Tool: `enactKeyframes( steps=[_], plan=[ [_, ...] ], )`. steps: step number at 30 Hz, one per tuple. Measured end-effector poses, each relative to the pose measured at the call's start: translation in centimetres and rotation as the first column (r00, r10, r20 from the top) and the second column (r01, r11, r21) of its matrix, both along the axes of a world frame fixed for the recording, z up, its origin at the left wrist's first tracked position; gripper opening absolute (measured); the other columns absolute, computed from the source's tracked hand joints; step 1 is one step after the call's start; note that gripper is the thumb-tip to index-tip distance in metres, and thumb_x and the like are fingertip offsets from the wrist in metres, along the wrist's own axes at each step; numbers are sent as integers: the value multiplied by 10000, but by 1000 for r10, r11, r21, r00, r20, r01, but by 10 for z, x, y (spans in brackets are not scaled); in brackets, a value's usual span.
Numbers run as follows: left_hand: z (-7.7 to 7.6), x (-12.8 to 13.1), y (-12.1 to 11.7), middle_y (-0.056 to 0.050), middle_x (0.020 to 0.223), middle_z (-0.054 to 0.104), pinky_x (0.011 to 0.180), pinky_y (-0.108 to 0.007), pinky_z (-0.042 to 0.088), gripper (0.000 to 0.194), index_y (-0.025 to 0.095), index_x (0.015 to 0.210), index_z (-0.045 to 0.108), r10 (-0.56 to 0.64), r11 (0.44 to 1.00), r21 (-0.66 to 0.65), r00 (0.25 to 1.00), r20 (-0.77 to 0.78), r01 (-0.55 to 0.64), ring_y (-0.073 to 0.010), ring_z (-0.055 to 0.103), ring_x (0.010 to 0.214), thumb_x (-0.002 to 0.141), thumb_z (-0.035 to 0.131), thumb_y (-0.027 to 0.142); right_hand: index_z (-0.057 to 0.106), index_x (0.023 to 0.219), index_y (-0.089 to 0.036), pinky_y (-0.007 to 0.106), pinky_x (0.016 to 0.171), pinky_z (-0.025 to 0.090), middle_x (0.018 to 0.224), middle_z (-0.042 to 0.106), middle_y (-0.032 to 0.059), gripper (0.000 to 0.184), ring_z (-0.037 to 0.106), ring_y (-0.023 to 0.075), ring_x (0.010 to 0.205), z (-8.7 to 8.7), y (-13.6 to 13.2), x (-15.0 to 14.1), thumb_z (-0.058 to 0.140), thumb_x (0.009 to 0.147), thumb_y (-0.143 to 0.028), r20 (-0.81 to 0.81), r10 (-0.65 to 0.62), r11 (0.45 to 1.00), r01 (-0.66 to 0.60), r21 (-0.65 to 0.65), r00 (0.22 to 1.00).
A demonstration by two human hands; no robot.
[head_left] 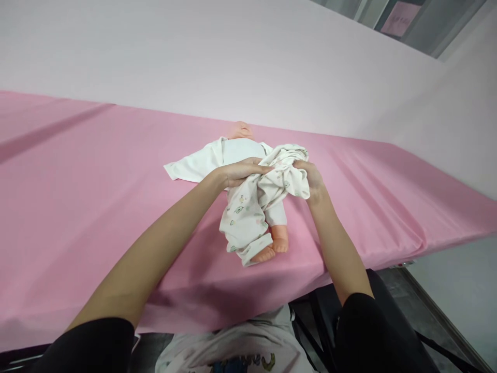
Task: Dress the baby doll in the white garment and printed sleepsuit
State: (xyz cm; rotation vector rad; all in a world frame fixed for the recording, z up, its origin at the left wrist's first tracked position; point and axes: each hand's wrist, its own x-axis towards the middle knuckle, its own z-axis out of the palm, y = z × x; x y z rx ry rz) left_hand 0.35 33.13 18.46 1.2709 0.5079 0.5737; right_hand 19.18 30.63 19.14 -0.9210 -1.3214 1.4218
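Note:
A baby doll [280, 239] lies on its back with its head away from me and its feet toward me. It wears a white top [237, 151], one sleeve stretched out flat to the left. Printed baby pants [244, 220] cover the doll's leg on my left, with the foot out of the cuff. The rest of the pants is gathered up over the doll's middle. My left hand [246, 170] grips this bunched cloth from the left. On its other side my right hand [310, 178] is closed on the gathered fabric; its fingertips are partly hidden.
The doll rests on a pink sheet [97, 207] over a table, close to the front edge. A white wall [194, 62] rises behind it. Black chair parts [318, 311] are below the edge at right.

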Motion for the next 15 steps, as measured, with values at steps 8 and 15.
enactKeyframes(
  steps=[8,15],
  plan=[
    [-14,-4,6,-97,887,707,756,-296,497,290,125,1013,639,-63,984,-154,989,137,84,-200,661,818,741,667,219,637,986,-198,420,834,529,962,690,52,455,620,301,999,16,-42,2,777,563,-287,6,147,988,-147,45,989],
    [9,4,-12,-46,778,672,698,-283,492,310,129,841,633,-80,993,89,997,-10,81,-161,623,695,626,760,312,643,1028,-167,395,840,519,1001,685,80,470,638,255,953,14,-53,1,797,602,-291,222,-128,990,112,82,967]
  ],
)
